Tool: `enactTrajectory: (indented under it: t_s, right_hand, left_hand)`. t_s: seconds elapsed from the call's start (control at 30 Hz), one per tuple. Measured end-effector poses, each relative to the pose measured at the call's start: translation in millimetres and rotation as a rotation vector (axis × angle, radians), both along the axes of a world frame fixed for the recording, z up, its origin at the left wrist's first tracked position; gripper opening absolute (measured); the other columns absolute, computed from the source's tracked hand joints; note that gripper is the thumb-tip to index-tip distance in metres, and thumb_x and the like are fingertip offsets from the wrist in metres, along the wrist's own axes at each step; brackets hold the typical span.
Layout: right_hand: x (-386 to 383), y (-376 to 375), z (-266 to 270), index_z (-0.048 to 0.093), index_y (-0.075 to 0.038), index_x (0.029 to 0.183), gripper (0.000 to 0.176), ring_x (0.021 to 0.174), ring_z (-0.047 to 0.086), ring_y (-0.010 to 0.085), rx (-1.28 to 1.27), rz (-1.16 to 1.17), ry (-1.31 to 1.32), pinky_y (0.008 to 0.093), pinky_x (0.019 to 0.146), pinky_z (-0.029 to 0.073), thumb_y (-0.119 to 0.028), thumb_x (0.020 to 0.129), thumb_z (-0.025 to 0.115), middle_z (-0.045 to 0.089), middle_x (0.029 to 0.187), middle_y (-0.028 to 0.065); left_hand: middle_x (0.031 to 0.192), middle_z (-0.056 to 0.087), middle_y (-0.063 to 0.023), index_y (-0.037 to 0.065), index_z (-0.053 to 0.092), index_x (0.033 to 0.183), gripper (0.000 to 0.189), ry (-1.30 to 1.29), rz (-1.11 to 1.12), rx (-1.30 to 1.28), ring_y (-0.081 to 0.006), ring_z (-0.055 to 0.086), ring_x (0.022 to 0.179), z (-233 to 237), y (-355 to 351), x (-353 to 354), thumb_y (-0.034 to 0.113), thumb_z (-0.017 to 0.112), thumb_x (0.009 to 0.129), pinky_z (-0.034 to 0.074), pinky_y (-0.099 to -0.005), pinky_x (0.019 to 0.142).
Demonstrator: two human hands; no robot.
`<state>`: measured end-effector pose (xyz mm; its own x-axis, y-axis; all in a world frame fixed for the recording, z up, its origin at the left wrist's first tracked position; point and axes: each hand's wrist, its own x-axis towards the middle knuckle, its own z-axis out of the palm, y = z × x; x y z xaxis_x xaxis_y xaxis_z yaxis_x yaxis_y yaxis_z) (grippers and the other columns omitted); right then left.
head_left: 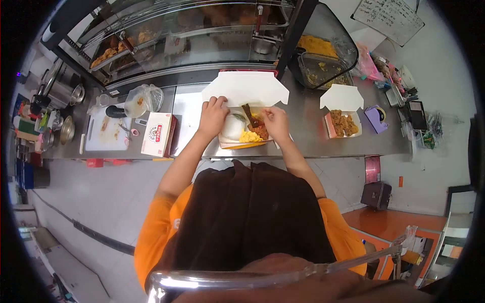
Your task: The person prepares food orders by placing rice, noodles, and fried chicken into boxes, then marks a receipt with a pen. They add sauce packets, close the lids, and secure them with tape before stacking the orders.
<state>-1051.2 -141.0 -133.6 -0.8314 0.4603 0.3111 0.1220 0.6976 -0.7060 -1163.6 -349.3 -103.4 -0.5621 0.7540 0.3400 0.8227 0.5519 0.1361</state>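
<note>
An open cardboard food box (246, 146) sits at the counter's front edge, its white lid (246, 87) raised at the back. In it lie white rice (233, 128), yellow scrambled-looking food (250, 136), and reddish-brown food (261, 132). A dark brown strip (247, 111) leans among them. My left hand (214, 115) is closed over the box's back left corner, beside the lid's fold. At the back right corner, my right hand (277, 123) has its fingers pinched together at the box wall. Its fingertips partly hide what they grip.
A closed printed box (159, 134) stands left, near a cutting board (107, 133) and plastic bag (144, 101). On the right are a second open box (344, 123) of fried food and a purple tape dispenser (376, 119). A glass display case (182, 45) rises behind.
</note>
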Motion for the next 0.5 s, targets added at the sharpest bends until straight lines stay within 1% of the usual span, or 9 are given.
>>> enactTrajectory:
  t_s: [0.07,0.1,0.17,0.2,0.23,0.33,0.37,0.47,0.5]
  right_hand:
    - [13,6,14,0.065,-0.004,0.084,0.010,0.074,0.058,0.0260,-0.070,0.022,0.148,0.0357,0.072,0.045,-0.011,0.077,0.065,0.062,0.080,0.0093]
    - [19,10,20,0.065,-0.003,0.084,0.010,0.074,0.058,0.0241,-0.117,0.012,0.193,0.0337,0.071,0.045,-0.010,0.077,0.065,0.062,0.080,0.0090]
    - [34,18,35,0.064,-0.001,0.084,0.009,0.072,0.058,0.0202,-0.210,-0.009,0.278,0.0295,0.068,0.045,-0.007,0.078,0.064,0.061,0.079,0.0085]
    - [40,21,42,0.064,-0.001,0.085,0.009,0.073,0.058,0.0188,-0.221,-0.009,0.270,0.0285,0.068,0.045,-0.007,0.078,0.064,0.060,0.079,0.0084]
    - [45,24,48,0.063,0.000,0.085,0.009,0.073,0.057,0.0175,-0.231,-0.008,0.263,0.0275,0.068,0.045,-0.006,0.079,0.064,0.060,0.079,0.0083]
    - [51,15,69,0.063,0.000,0.086,0.008,0.073,0.057,0.0155,-0.260,0.049,0.224,0.0264,0.068,0.046,-0.005,0.080,0.064,0.059,0.080,0.0078]
    - [50,10,71,0.063,0.000,0.086,0.008,0.073,0.057,0.0152,-0.271,0.075,0.207,0.0264,0.068,0.046,-0.005,0.080,0.063,0.060,0.080,0.0076]
    - [42,-6,66,0.062,0.001,0.091,0.009,0.078,0.057,0.0092,-0.506,0.219,0.153,0.0214,0.074,0.046,-0.004,0.084,0.061,0.060,0.086,0.0026]
    - [39,-14,65,0.060,0.002,0.096,0.011,0.083,0.057,0.0083,-0.713,0.298,0.192,0.0210,0.075,0.046,-0.003,0.086,0.059,0.060,0.091,0.0027]
  left_hand:
    - [0.110,0.058,-0.0040,0.010,0.063,0.091,0.017,0.024,-0.113,0.193,-0.0251,0.053,0.100,18,-3,0,0.006,0.061,0.074,0.039,-0.0423,0.087]
    - [0.108,0.060,-0.0052,0.009,0.063,0.090,0.015,0.031,-0.170,0.287,-0.0256,0.055,0.100,28,-6,1,0.006,0.060,0.075,0.039,-0.0437,0.088]
    - [0.099,0.062,-0.0084,0.006,0.062,0.089,0.010,-0.294,-0.183,0.263,-0.0260,0.058,0.094,38,-14,-5,0.005,0.059,0.078,0.042,-0.0427,0.086]
    - [0.095,0.064,-0.0100,0.004,0.061,0.088,0.008,-0.458,-0.186,0.249,-0.0261,0.060,0.091,44,-17,-7,0.005,0.059,0.080,0.043,-0.0422,0.085]
    - [0.083,0.064,-0.0122,0.002,0.060,0.091,0.009,-0.582,-0.182,0.253,-0.0267,0.062,0.078,58,-17,-6,0.006,0.058,0.083,0.048,-0.0366,0.075]
    - [0.082,0.064,-0.0133,0.002,0.060,0.092,0.011,-0.626,-0.302,0.193,-0.0263,0.063,0.077,66,-12,-12,0.005,0.058,0.083,0.048,-0.0319,0.069]
    - [0.081,0.064,-0.0147,0.002,0.061,0.093,0.012,-0.737,-0.272,0.108,-0.0276,0.062,0.076,58,-8,-14,0.005,0.059,0.082,0.048,-0.0340,0.069]
    - [0.079,0.064,-0.0156,0.002,0.060,0.096,0.017,-0.675,-0.267,-0.032,-0.0305,0.062,0.076,51,9,-3,0.005,0.060,0.079,0.048,-0.0366,0.070]
    - [0.082,0.063,-0.0155,0.003,0.059,0.099,0.023,-0.566,-0.226,-0.014,-0.0337,0.060,0.073,39,15,-2,0.005,0.061,0.077,0.048,-0.0394,0.071]
